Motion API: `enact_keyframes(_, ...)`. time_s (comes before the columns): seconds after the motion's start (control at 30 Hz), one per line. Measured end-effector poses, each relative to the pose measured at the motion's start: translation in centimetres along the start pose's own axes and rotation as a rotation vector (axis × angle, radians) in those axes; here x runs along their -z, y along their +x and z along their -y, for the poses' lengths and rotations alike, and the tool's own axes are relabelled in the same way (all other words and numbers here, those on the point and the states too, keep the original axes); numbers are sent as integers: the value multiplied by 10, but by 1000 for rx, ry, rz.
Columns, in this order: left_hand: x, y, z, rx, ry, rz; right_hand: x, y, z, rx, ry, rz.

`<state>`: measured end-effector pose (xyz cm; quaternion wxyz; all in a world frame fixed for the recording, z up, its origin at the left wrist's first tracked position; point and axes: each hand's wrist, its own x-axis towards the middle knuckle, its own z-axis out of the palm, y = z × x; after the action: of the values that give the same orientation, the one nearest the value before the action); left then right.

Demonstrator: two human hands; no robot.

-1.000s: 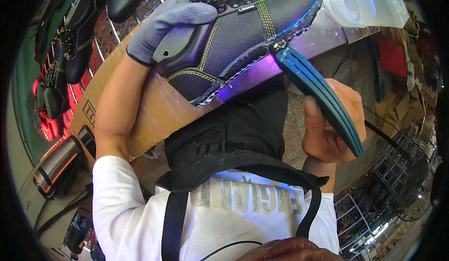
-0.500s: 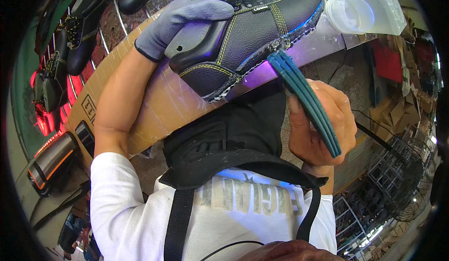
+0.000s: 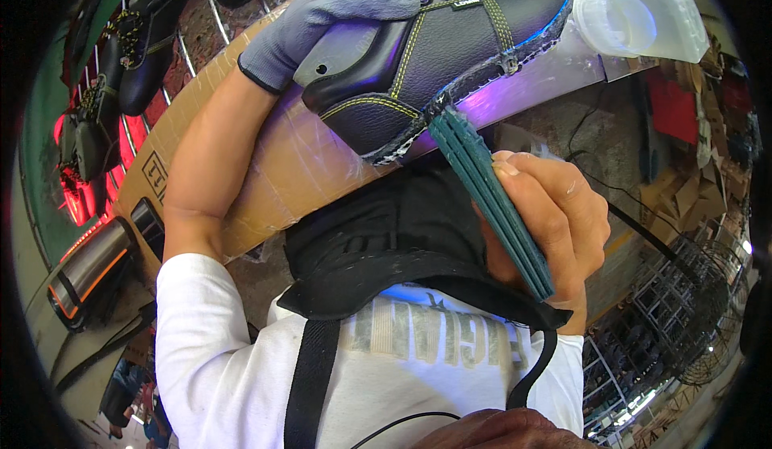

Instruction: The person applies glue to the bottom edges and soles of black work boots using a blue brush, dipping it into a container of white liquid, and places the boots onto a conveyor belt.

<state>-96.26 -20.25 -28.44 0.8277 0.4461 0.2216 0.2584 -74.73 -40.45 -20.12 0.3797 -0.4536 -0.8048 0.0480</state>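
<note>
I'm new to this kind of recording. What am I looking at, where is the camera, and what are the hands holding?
There is no machine here: a person works by hand. The one picture comes from a wide camera worn on the head, looking down, so straight edges bend and the person's own white shirt and black apron fill the bottom. The left hand, in a grey glove, grips a black shoe with yellow stitching. The right hand, bare, holds a flat teal tool whose tip meets the rim of the sole. Under the shoe is a cardboard sheet. A clear plastic tub sits beyond, and more dark shoes hang at the upper left.
</note>
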Motion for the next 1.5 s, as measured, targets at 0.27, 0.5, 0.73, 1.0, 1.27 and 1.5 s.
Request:
enact_keyframes(0.27,-42,4,-21,107,-122,-158,7,6,-9,102,-26,56)
enact_keyframes(0.5,-12,-11,-1,-4,-509,-86,-4,1,-46,-572,762,-470)
enact_keyframes(0.73,-16,-19,-13,-40,-770,226,-48,-3,-36,-531,1102,-613)
enact_keyframes(1.0,1,-38,10,-589,-22,-53,-20,-16,-34,-431,940,-496)
enact_keyframes(1.27,-14,-45,-9,-452,414,-332,23,-4,-43,-367,841,-340)
enact_keyframes(1.5,-33,-51,-26,-480,47,-104,33,7,-48,-205,786,-118)
